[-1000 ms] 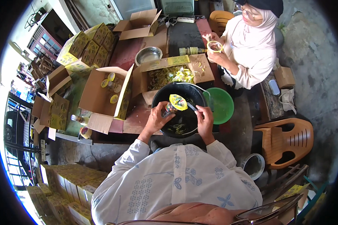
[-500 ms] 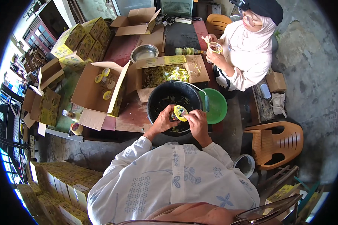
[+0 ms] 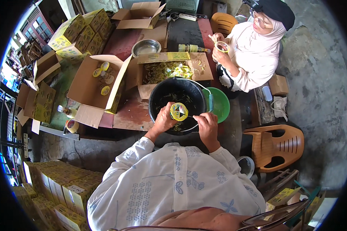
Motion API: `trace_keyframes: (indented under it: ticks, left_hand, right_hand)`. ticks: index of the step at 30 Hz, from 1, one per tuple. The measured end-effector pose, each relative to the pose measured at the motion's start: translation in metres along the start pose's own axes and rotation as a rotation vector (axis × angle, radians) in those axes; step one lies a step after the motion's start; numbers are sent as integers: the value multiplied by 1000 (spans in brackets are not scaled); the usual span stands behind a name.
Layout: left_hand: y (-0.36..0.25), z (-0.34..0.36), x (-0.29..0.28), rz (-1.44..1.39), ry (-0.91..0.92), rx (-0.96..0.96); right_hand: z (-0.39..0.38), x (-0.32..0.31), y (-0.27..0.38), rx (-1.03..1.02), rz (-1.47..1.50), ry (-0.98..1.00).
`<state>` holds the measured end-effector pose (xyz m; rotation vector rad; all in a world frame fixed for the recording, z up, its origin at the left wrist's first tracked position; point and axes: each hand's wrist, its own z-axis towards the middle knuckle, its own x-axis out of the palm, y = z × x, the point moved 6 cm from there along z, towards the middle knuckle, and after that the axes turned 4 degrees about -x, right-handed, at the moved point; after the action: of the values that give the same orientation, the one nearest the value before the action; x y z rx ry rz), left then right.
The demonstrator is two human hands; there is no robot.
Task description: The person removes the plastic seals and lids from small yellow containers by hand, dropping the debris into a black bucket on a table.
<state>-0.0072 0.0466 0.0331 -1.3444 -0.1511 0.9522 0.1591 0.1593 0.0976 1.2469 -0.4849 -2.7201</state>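
My left hand [image 3: 164,120] is closed around a small round cup with a yellow printed lid [image 3: 179,111], its top turned up toward me. To its right, my right hand [image 3: 208,126] pinches a thin, narrow strip-like piece [image 3: 193,116] whose tip reaches the lid's edge; I cannot tell what it is. Both hands are over the near rim of a black bucket [image 3: 155,92], which has thin yellowish scraps inside. The bucket's handle leans over its right side. Behind it, an open cardboard box holds a heap of yellow scraps [image 3: 166,72].
A green basin [image 3: 224,111] is right of the bucket. At left, an open carton [image 3: 89,90] holds several yellow-lidded cups. A metal bowl [image 3: 146,47] and stacked cups [image 3: 192,48] lie farther back. Across the table's right corner a person [image 3: 250,56] handles a yellow-rimmed cup.
My right hand has drawn away from the lid to the right and slightly down, exposing the thin piece. The cup has turned so that its lid faces up more fully.
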Motion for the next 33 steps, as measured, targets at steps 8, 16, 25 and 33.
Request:
trace_keyframes:
  ticks: [8, 16, 25, 33]
  left_hand:
    - [-6, -1, -1, 55, 22, 15]
    - [17, 4, 4, -52, 189, -145]
    - [36, 11, 13, -98, 323, -214]
    - [37, 10, 17, 48, 352, -294]
  right_hand:
    - [0, 5, 4, -204, -88, 55]
    - [-1, 17, -4, -357, -144, 134]
    - [-5, 27, -8, -293, -191, 167]
    - [-6, 34, -5, -109, -94, 98]
